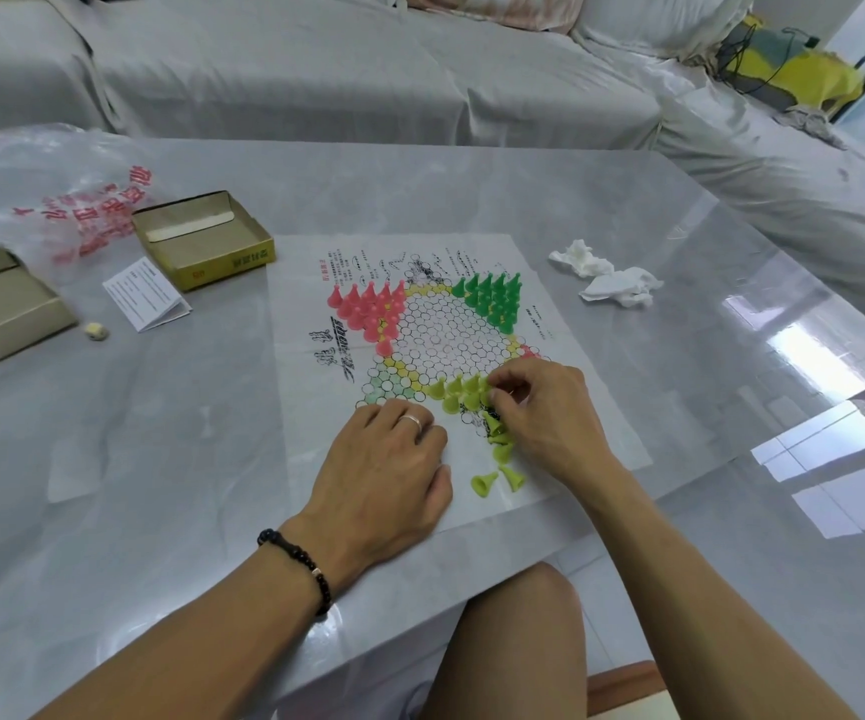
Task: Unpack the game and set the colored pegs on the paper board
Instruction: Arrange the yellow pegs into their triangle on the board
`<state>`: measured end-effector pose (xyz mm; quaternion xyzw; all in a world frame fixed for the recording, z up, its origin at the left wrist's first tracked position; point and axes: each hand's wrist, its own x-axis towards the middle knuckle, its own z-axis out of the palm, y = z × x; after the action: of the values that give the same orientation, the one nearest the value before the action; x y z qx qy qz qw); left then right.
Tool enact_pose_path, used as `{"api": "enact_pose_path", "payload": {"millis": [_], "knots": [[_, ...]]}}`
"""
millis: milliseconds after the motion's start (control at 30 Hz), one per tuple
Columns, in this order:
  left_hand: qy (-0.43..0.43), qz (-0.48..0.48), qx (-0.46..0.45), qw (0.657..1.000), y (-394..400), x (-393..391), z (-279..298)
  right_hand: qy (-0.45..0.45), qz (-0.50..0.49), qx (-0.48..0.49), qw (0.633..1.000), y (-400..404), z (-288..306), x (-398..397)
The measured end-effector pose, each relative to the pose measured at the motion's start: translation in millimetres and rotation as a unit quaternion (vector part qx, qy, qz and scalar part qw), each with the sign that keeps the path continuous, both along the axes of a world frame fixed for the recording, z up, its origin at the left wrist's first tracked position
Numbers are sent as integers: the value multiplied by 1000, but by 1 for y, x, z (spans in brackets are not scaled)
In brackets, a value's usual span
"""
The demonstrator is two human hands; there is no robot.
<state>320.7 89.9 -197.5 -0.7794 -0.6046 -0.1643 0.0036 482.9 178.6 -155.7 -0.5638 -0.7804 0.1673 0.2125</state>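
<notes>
Right hand [544, 413] is pinching a yellow-green peg [487, 389]; left hand [394, 459] is pressing flat on the paper board [565, 324]. Pegs look light, tippy; best pinched near the narrow top.

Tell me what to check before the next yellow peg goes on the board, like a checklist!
1. Paper board lies flat on the table: ok.
2. Left hand rests on the board's near edge and steadies it: ok.
3. Right hand has a peg between its fingertips: cannot tell, its fingers hide it.
4. Standing yellow pegs are upright in their row: ok.
5. Loose yellow pegs lie tipped over near the right hand, within reach: ok.
6. Pink pegs and green pegs fill their corners, out of the way: ok.
</notes>
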Motion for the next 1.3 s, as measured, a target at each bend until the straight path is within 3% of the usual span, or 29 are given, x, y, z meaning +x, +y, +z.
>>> {"api": "enact_pose_path", "payload": {"millis": [267,467,700,867,1033,1300], "knots": [[-5,-1,1,1000,-1,0,1,60,-26,9,998,-8,3,15],[3,-1,6,1000,0,0,0,-116,14,-2,993,-15,3,2],[9,-4,7,1000,0,0,3,-67,7,-33,997,-14,3,5],[0,-10,10,1000,1,4,4,84,-22,13,996,-10,4,17],[-4,-15,17,1000,3,10,5,109,-69,-14,992,2,-3,25],[-11,-12,13,1000,3,11,-1,124,-62,-23,990,8,-10,24]]}}
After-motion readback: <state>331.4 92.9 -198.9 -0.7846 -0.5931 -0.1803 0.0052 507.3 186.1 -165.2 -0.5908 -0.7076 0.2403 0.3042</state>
